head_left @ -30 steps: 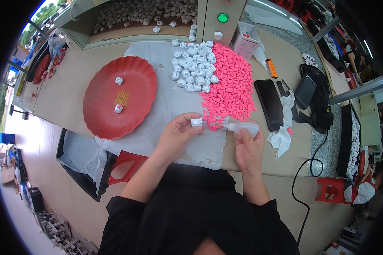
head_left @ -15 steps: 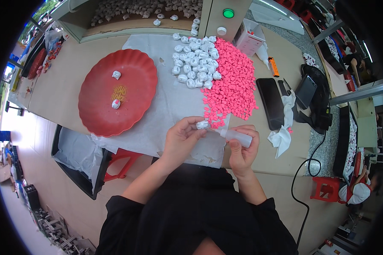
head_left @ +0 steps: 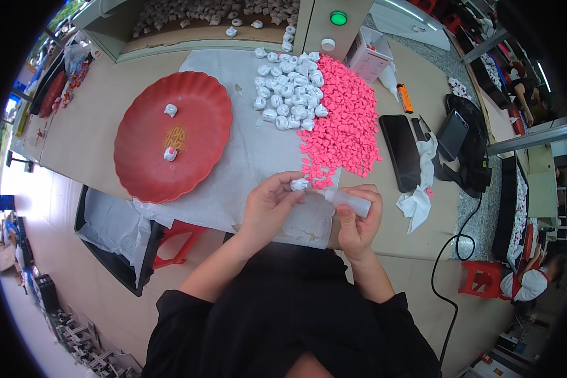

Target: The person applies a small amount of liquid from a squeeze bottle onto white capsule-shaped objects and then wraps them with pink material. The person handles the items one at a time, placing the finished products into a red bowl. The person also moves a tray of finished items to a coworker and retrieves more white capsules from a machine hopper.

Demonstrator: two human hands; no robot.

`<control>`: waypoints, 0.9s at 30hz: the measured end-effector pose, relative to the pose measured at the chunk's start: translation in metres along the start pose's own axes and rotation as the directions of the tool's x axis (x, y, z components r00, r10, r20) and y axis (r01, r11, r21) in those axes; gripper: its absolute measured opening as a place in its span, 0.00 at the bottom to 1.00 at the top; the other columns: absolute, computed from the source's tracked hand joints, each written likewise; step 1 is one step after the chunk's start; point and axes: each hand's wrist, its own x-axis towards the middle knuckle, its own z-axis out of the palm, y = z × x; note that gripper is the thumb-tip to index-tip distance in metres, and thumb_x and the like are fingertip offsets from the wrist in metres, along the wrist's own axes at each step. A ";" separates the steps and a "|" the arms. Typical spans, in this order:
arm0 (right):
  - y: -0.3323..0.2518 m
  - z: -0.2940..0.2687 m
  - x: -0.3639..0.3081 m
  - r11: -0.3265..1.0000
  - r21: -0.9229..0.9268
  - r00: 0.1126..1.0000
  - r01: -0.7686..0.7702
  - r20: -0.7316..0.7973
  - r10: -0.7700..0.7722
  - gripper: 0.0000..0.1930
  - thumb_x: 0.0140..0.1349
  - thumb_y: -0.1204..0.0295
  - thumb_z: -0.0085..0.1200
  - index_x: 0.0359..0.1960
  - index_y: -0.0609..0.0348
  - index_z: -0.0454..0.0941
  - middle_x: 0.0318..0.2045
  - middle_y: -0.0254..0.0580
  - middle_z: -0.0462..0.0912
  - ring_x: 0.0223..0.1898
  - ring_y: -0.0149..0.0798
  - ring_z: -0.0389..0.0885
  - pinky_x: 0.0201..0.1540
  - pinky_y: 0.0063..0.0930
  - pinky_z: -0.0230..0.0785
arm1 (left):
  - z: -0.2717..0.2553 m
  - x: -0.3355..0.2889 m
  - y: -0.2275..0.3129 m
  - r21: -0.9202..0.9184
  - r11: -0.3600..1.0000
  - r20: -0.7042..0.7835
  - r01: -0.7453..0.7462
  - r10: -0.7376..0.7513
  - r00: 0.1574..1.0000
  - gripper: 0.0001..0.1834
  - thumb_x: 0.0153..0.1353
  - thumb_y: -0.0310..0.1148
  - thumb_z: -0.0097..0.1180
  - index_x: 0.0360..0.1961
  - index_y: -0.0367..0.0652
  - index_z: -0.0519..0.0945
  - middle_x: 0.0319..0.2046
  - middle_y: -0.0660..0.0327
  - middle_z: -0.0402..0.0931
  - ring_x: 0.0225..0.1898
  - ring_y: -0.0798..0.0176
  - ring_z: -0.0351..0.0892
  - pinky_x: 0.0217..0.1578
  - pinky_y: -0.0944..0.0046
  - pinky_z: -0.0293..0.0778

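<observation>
White bead-like piece (head_left: 300,184) sits pinched narrowly between the fingertips of the left hand (head_left: 268,205), held just above the near edge of the white paper sheet (head_left: 246,164). Touching it from the right is the tip of a small translucent squeeze bottle (head_left: 348,201), which the right hand (head_left: 358,223) grips with fingers curled snugly around its body. Just beyond the fingers spreads a heap of pink pieces (head_left: 343,123), with a cluster of white pieces (head_left: 286,94) behind it. Off to the left lies a red scalloped plate (head_left: 198,164) carrying two finished pieces. A black phone (head_left: 402,151) and crumpled tissue (head_left: 417,200) lie to the right.
</observation>
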 end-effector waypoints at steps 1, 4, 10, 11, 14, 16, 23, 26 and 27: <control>0.000 0.000 0.000 1.000 -0.003 1.000 0.003 0.000 -0.003 0.13 0.56 0.73 0.54 0.39 0.65 0.65 0.34 0.45 0.69 0.33 0.34 0.70 0.36 0.23 0.64 | 0.000 0.000 0.000 -0.006 1.000 0.001 -0.001 0.001 1.000 0.15 0.58 0.21 0.50 0.48 0.33 0.70 0.36 0.59 0.75 0.37 0.71 0.73 0.39 0.72 0.70; 0.001 -0.001 -0.001 1.000 -0.017 1.000 -0.007 0.003 0.007 0.13 0.56 0.74 0.54 0.39 0.65 0.65 0.34 0.45 0.70 0.33 0.34 0.70 0.37 0.23 0.64 | 0.001 0.000 0.001 -0.011 1.000 0.004 -0.009 0.009 1.000 0.15 0.58 0.21 0.50 0.48 0.33 0.70 0.36 0.59 0.75 0.37 0.71 0.74 0.39 0.72 0.71; 0.004 -0.001 -0.002 0.999 -0.046 0.999 0.006 0.039 -0.004 0.13 0.59 0.70 0.51 0.41 0.63 0.63 0.36 0.43 0.67 0.33 0.30 0.68 0.35 0.19 0.63 | 0.001 0.000 0.002 -0.021 1.000 0.015 -0.015 0.015 1.000 0.15 0.58 0.21 0.50 0.48 0.33 0.70 0.37 0.59 0.76 0.37 0.71 0.74 0.39 0.72 0.71; 0.004 0.000 -0.002 0.999 -0.034 1.000 0.014 0.018 -0.013 0.13 0.58 0.72 0.52 0.40 0.64 0.64 0.35 0.44 0.68 0.33 0.32 0.69 0.35 0.20 0.63 | 0.002 0.000 0.002 -0.019 1.000 0.015 -0.011 0.011 1.000 0.15 0.58 0.21 0.50 0.48 0.33 0.70 0.37 0.59 0.76 0.37 0.71 0.74 0.39 0.72 0.71; 0.003 0.002 -0.002 0.998 -0.038 0.998 0.052 -0.016 -0.053 0.14 0.55 0.75 0.55 0.39 0.65 0.65 0.34 0.46 0.70 0.33 0.36 0.70 0.36 0.23 0.64 | 0.001 -0.001 0.002 -0.011 1.000 0.013 -0.006 0.006 1.000 0.15 0.58 0.21 0.50 0.48 0.33 0.70 0.37 0.58 0.76 0.37 0.71 0.74 0.39 0.71 0.71; 0.003 0.002 -0.002 0.991 -0.094 0.995 0.095 -0.002 -0.096 0.14 0.54 0.75 0.56 0.39 0.65 0.65 0.33 0.47 0.71 0.33 0.37 0.71 0.36 0.24 0.65 | 0.001 -0.001 0.001 -0.007 1.000 0.014 -0.002 0.002 1.000 0.15 0.58 0.21 0.50 0.48 0.33 0.70 0.37 0.58 0.76 0.37 0.71 0.74 0.38 0.72 0.72; 0.000 0.004 -0.001 0.966 -0.184 0.983 0.181 0.010 -0.182 0.15 0.53 0.73 0.58 0.38 0.64 0.66 0.33 0.47 0.72 0.32 0.39 0.72 0.35 0.25 0.65 | 0.002 0.000 0.003 -0.042 0.999 0.002 0.009 -0.009 1.000 0.15 0.58 0.20 0.50 0.48 0.33 0.70 0.36 0.59 0.76 0.36 0.71 0.74 0.38 0.72 0.72; -0.001 0.005 0.000 0.956 -0.202 0.976 0.214 0.010 -0.216 0.16 0.53 0.72 0.59 0.38 0.64 0.66 0.33 0.47 0.72 0.32 0.39 0.72 0.35 0.25 0.65 | 0.003 0.000 0.005 -0.061 0.998 -0.005 0.007 -0.008 1.000 0.15 0.58 0.20 0.50 0.48 0.33 0.70 0.36 0.59 0.76 0.35 0.71 0.74 0.37 0.72 0.73; -0.001 0.005 0.000 0.953 -0.208 0.974 0.222 0.015 -0.224 0.16 0.53 0.72 0.59 0.38 0.65 0.66 0.33 0.46 0.72 0.32 0.39 0.72 0.34 0.25 0.66 | 0.003 0.000 0.005 -0.067 0.998 -0.006 0.007 -0.007 1.000 0.15 0.58 0.20 0.51 0.48 0.33 0.70 0.36 0.59 0.76 0.35 0.71 0.74 0.37 0.72 0.73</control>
